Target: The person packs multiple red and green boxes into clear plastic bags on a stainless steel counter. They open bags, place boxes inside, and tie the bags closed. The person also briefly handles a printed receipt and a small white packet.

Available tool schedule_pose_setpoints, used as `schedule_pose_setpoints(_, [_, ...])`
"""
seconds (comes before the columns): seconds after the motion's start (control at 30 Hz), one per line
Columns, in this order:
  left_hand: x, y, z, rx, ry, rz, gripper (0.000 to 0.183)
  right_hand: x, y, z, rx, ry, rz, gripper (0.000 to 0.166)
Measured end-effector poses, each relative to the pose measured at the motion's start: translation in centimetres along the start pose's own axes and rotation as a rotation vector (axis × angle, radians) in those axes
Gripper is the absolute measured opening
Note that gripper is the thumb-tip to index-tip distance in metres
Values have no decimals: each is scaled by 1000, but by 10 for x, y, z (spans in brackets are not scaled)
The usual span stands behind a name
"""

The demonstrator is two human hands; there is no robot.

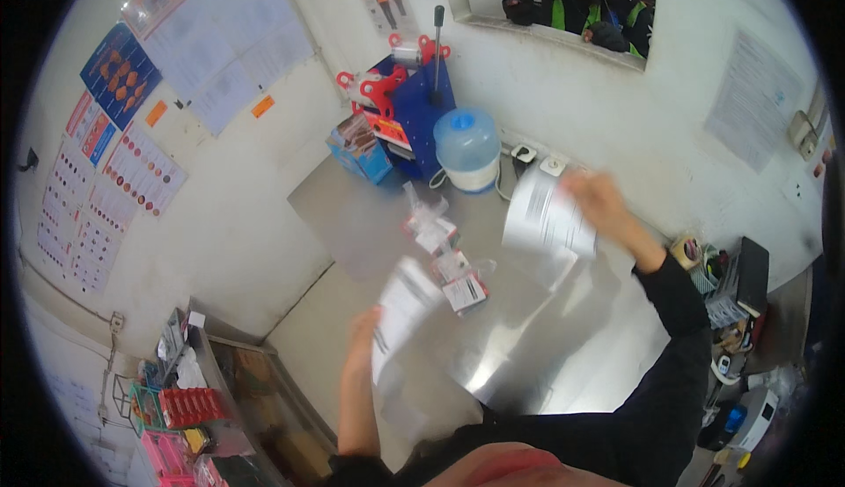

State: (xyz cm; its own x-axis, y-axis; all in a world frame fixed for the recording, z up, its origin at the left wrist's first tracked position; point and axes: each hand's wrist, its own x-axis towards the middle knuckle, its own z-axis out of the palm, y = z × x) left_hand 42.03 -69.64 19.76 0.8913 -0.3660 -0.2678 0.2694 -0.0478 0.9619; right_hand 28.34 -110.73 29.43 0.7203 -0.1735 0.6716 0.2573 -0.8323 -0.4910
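Note:
My left hand [364, 332] grips the edge of a white printed sheet of paper [404, 312], which is blurred and tilted above the left part of the steel table [515, 348]. Up and to the right, my right hand [597, 203], also blurred, pinches a second printed sheet [548, 213], which curls as it hangs. Between the two sheets, clear plastic bags [429, 220] with small red-and-white boxes [465, 291] lie on the metal top. The nearest box bears a printed label. Near the second sheet's lower edge is a clear plastic piece [558, 272], partly covered.
A blue sealing machine [419, 117] with a lever stands at the back beside a blue-capped plastic jug [467, 150] and a carton [360, 150]. Power plugs [525, 152] sit by the wall. Shelves with small goods [191, 408] flank the left. Beyond the wall opening, a person [574, 5] holds a phone.

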Motion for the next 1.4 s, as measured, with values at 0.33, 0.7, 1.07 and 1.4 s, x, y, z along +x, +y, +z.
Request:
schedule_pose_setpoints(0.33, [47, -97, -72, -119, 462, 94, 24, 146, 373, -118, -916, 792, 283, 15])
schedule_pose_setpoints(0.7, [-15, -59, -112, -6, 934, 221, 31, 148, 401, -101, -1379, 294, 441, 30])
schedule_pose_setpoints(1.07, [-105, 33, -141, 631, 307, 644, 20, 60, -219, 262, 507, -852, -476, 63])
schedule_pose_setpoints(1.4, [-267, -6, -279, 646, 535, 541, 24, -1, -464, 426, 832, -1504, -907, 24])
